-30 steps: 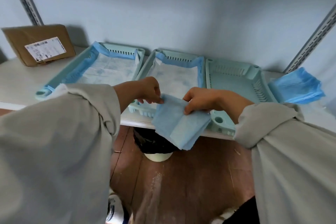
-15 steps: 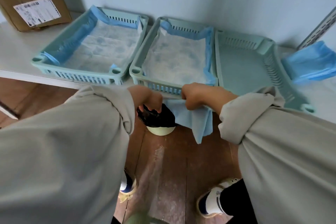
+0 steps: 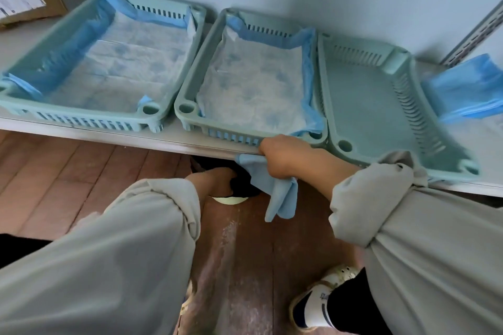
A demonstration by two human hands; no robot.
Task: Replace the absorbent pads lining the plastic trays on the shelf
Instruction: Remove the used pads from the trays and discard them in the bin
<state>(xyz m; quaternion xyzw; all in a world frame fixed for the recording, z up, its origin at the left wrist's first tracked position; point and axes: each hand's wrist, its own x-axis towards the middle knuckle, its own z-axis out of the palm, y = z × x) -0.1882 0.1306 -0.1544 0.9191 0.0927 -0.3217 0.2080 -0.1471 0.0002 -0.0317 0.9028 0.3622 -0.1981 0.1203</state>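
Below, right hand [image 3: 283, 156] gripping folded pad [image 3: 277, 193], left hand [image 3: 217, 178] seemingly at bin [image 3: 231, 200]

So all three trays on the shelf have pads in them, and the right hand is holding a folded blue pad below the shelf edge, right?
Not quite. In the head view only the left tray and middle tray have pads; the right tray is bare. The right hand does hold a folded blue pad below the shelf edge.

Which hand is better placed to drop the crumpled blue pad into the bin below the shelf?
Right hand: it grips the crumpled blue pad, beside the black-lined bin. Left hand is at the bin's liner.
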